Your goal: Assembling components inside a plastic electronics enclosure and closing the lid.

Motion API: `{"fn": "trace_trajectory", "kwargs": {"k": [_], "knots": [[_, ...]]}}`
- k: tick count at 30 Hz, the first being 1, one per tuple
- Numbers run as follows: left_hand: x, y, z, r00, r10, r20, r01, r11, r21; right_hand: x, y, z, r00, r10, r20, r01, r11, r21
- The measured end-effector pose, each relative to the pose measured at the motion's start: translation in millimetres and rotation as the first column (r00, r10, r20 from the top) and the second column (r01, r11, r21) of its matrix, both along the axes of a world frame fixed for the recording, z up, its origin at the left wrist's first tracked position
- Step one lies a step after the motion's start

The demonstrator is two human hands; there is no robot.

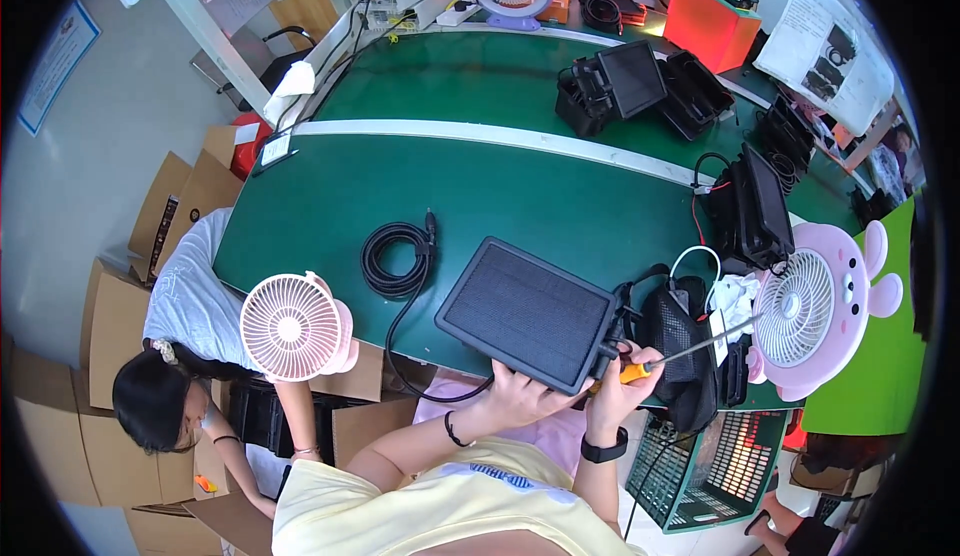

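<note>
Green matting covers the counter (pixel 330 226), and near its front edge lies a flat black solar panel (pixel 528 313), tilted slightly off the surface. From the head view, the left hand (pixel 515 388) grips the panel's near edge from below, fingers curled under it. The right hand (pixel 618 381) is clenched around a screwdriver (pixel 672 354) (orange handle, long metal shaft), held just beside the panel's right corner, where black cables join. A coiled black cable (pixel 397 256) rests on the counter left of the panel. A pink desk fan (pixel 295 326) stands at the counter's left edge, another pink fan (pixel 805 308) at the right.
</note>
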State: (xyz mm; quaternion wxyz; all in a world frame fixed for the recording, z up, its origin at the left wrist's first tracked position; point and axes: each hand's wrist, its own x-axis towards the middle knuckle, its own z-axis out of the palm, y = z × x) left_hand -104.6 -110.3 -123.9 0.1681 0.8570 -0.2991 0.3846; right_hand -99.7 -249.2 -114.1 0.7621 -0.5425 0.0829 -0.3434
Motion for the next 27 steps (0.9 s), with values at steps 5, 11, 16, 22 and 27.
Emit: {"fn": "trace_trajectory", "kwargs": {"k": [5, 11, 16, 22, 27], "knots": [[10, 7, -13, 0.999, -0.031, 0.027, 0.032, 0.999, -0.013, 4, -3, 11, 0.995, 0.047, -0.083, -0.044, 0.998, 0.036], [81, 60, 21, 0.992, 0.062, -0.108, -0.062, 0.998, 0.0, 27, -11, 10, 0.977, 0.145, -0.157, -0.158, 0.985, -0.074], [156, 109, 33, 0.797, 0.59, -0.129, -0.574, 0.806, 0.14, 25, -22, 2, 0.951, 0.16, -0.264, -0.181, 0.982, -0.059], [171, 65, 41, 0.903, 0.376, -0.209, -0.412, 0.895, -0.17, 14, -8, -23, 0.977, 0.095, -0.192, -0.118, 0.987, -0.111], [254, 13, 59, 0.961, -0.146, -0.234, 0.064, 0.944, -0.324, 13, -7, -21, 0.976, 0.139, -0.167, -0.164, 0.976, -0.143]]}}
